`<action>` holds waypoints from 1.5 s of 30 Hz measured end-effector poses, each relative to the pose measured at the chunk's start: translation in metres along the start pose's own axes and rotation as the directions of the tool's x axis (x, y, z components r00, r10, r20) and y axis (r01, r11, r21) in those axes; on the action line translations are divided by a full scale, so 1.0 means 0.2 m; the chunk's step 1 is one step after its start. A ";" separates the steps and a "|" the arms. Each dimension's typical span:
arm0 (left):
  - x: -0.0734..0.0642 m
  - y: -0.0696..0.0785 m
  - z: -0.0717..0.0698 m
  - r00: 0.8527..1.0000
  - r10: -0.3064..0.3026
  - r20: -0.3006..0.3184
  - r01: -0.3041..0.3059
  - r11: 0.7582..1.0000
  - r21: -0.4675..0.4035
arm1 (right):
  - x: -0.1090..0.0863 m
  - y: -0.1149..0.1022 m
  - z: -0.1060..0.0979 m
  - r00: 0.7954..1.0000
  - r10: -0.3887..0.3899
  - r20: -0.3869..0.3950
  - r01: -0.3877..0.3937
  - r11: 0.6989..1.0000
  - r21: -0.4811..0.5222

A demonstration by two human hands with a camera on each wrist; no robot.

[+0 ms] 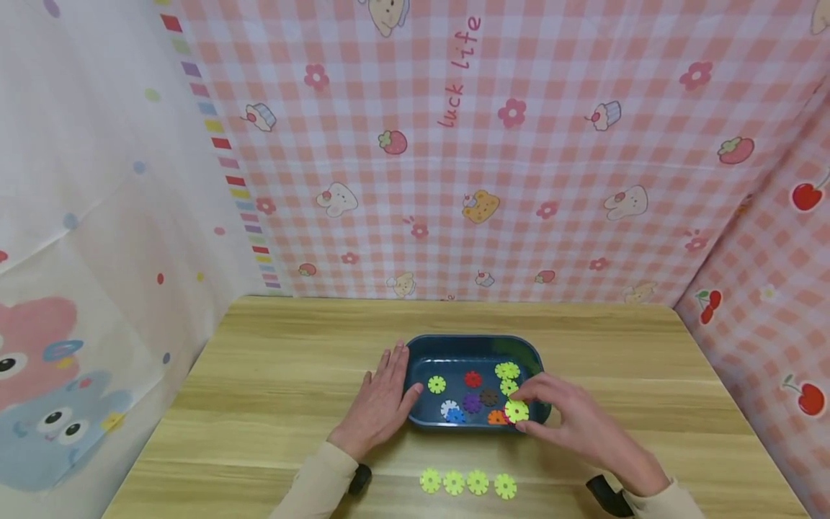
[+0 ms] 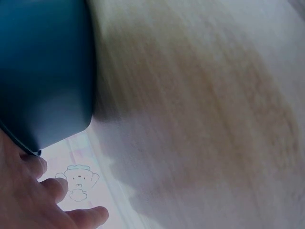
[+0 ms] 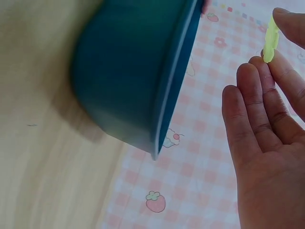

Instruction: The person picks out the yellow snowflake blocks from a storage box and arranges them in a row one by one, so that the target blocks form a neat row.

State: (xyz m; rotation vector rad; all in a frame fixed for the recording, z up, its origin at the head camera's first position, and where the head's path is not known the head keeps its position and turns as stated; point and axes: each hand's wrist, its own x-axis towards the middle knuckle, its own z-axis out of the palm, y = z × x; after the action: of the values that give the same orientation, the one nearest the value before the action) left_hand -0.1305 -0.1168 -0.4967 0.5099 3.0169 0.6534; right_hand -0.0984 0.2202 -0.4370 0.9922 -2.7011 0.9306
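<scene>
A dark blue tray (image 1: 454,427) with several notched plastic discs in it stands on the table. My left hand (image 1: 376,411) rests against the tray's left end, its fingers stretched along the rim; the left wrist view shows part of that hand (image 2: 38,200) beside the tray wall (image 2: 45,71). Over the tray's right front corner, my right hand (image 1: 573,414) pinches a yellow-green notched disc (image 1: 516,411) between thumb and forefinger. Seen edge-on in the right wrist view, the disc (image 3: 271,42) is above the rim, with the other fingers extended.
Along the table's near side lie yellow-green discs in a row, the rightmost disc (image 1: 505,486) below the tray. Inside the tray are a red disc (image 1: 473,378), a purple disc (image 1: 472,403), a brown disc (image 1: 489,397) and others. A checked cloth (image 1: 454,238) hangs behind the table.
</scene>
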 end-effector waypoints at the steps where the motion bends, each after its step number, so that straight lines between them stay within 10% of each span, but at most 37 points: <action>1: 0.00 0.00 0.00 1.000 0.000 -0.001 0.000 1.000 0.000 | -0.01 0.00 0.01 1.000 -0.007 -0.005 0.007 1.000 -0.001; 19: 0.00 0.00 0.00 1.000 0.001 -0.005 -0.001 1.000 -0.010 | -0.19 0.04 0.10 0.998 -0.025 0.061 0.022 0.998 0.053; 26: 0.01 0.00 0.01 1.000 0.011 -0.007 -0.011 1.000 -0.004 | -0.24 0.04 0.11 0.916 0.234 0.325 -0.279 0.955 0.099; 45: 0.00 0.00 0.01 1.000 0.007 -0.002 -0.007 1.000 0.005 | -0.28 0.12 0.18 0.862 0.176 0.476 -0.275 0.950 0.147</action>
State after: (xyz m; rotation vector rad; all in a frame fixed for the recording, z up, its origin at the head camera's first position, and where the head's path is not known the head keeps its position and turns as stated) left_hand -0.1312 -0.1164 -0.4989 0.5203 3.0205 0.6474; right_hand -0.0665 0.2442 -0.4947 1.0611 -3.2260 1.1740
